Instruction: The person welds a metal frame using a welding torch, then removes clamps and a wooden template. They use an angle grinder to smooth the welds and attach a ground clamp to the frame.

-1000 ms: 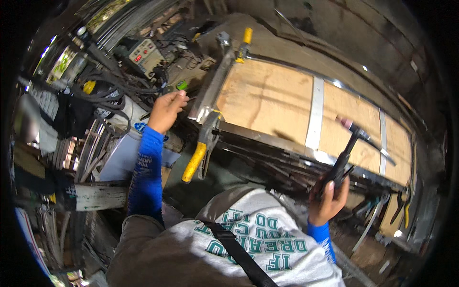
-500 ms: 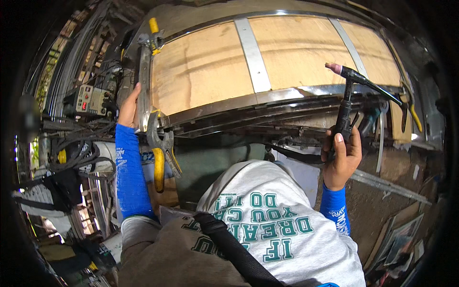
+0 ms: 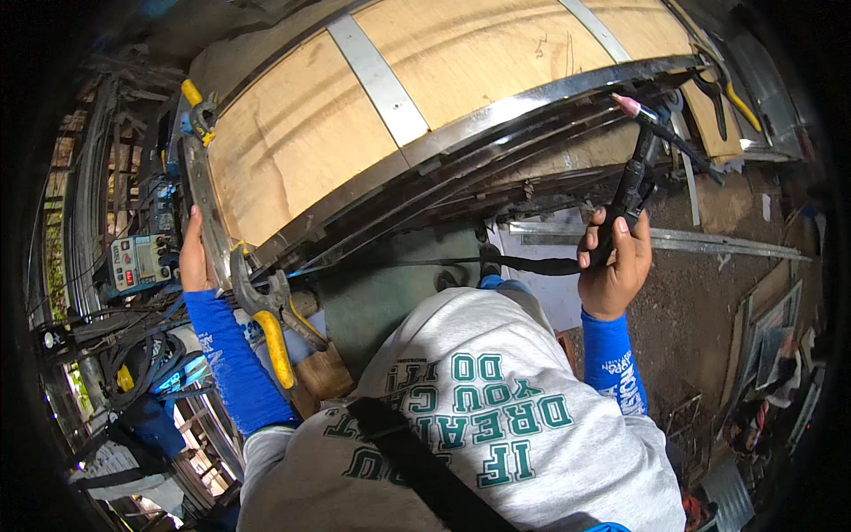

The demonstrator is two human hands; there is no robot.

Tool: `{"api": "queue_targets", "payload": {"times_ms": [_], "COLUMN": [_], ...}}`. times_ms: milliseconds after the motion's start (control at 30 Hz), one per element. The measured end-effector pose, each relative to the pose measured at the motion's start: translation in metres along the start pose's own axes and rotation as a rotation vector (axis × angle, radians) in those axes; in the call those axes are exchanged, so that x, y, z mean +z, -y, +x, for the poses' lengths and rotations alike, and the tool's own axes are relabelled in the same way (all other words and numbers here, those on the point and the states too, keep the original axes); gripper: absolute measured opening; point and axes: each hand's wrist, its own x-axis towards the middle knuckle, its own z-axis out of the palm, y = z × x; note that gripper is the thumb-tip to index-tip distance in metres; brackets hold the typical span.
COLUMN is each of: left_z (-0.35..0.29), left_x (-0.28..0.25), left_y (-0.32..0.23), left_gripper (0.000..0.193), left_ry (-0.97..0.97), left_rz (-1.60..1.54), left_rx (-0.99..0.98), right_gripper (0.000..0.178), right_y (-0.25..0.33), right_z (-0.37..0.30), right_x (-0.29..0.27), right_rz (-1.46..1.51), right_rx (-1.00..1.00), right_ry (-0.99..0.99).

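My right hand (image 3: pixel 618 266) is closed around the black handle of a welding torch (image 3: pixel 631 182). The torch's pink nozzle (image 3: pixel 628 104) points up and left, close to the panel's near metal edge in the picture; whether they touch I cannot tell. My left hand (image 3: pixel 197 253) lies along the outer side of the metal end bar (image 3: pixel 202 186), a finger stretched out, the others partly hidden. That bar borders a wooden panel (image 3: pixel 284 133) crossed by metal strips (image 3: pixel 377 80). Beside my left hand, a yellow-handled locking clamp (image 3: pixel 270 310) grips the panel's near corner.
Another yellow-handled clamp (image 3: pixel 202 111) sits at the far left corner, and one more (image 3: pixel 731 89) at the right end. A control box (image 3: pixel 142 262) stands left among cables (image 3: pixel 146 355). A dark cable (image 3: pixel 541 264) runs left from the torch. Long metal strips (image 3: pixel 709 244) lie right.
The view has turned, so the panel sits further left and more slanted. The torch nozzle now appears against the panel's near edge instead of over the wood. Both hands keep their holds.
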Motion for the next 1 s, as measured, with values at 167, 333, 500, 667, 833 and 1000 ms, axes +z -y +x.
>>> {"api": "queue_targets", "payload": {"times_ms": [167, 333, 500, 667, 833, 1000], "left_z": [0.004, 0.007, 0.012, 0.028, 0.032, 0.047], "left_x": [-0.004, -0.008, -0.004, -0.02, -0.02, -0.03], "left_y": [0.0, 0.003, 0.011, 0.012, 0.018, 0.023], "left_gripper": [0.048, 0.049, 0.05, 0.05, 0.053, 0.056], "left_ry": [0.054, 0.085, 0.08, 0.099, 0.062, 0.186], "left_rz": [0.016, 0.011, -0.032, 0.011, 0.026, -0.08], "left_rx": [0.017, 0.017, 0.109, 0.132, 0.194, 0.162], "right_gripper": [0.021, 0.009, 0.014, 0.019, 0.024, 0.022], "right_y": [-0.033, -0.081, -0.105, -0.115, -0.107, -0.105], "right_z": [-0.016, -0.036, -0.071, -0.083, -0.088, -0.087], "right_x": [-0.009, 0.002, 0.014, 0.006, 0.004, -0.007], "right_rz": [0.476, 0.475, 0.224, 0.2, 0.194, 0.214], "right_rx": [0.254, 0.581, 0.777, 0.745, 0.654, 0.571], "right_ry": [-0.036, -0.274, -0.282, -0.268, -0.323, -0.34]}}
